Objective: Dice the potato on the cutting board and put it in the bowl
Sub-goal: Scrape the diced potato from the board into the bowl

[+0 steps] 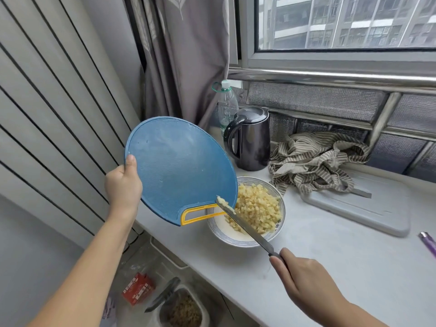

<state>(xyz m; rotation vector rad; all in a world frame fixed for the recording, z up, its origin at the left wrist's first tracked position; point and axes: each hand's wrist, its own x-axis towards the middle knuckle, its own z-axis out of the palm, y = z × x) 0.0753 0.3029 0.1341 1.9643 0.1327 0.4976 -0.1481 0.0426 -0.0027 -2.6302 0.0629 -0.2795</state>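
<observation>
My left hand [123, 186] grips the left rim of a round blue cutting board [179, 166] and holds it tilted steeply, its yellow handle end over the bowl. The white bowl with a blue pattern [236, 239] sits on the counter and holds a heap of diced potato [257, 210]. My right hand [304, 282] grips the handle of a knife [247, 226]. Its blade reaches up across the bowl, and the tip, smeared with potato bits, touches the board's lower edge.
A black kettle [250, 140] and a plastic bottle [227, 107] stand behind the bowl. A striped cloth [313, 161] lies at the right over a grey board [368, 208]. A purple lighter [428, 243] lies at the far right. Below the counter edge are containers [184, 308].
</observation>
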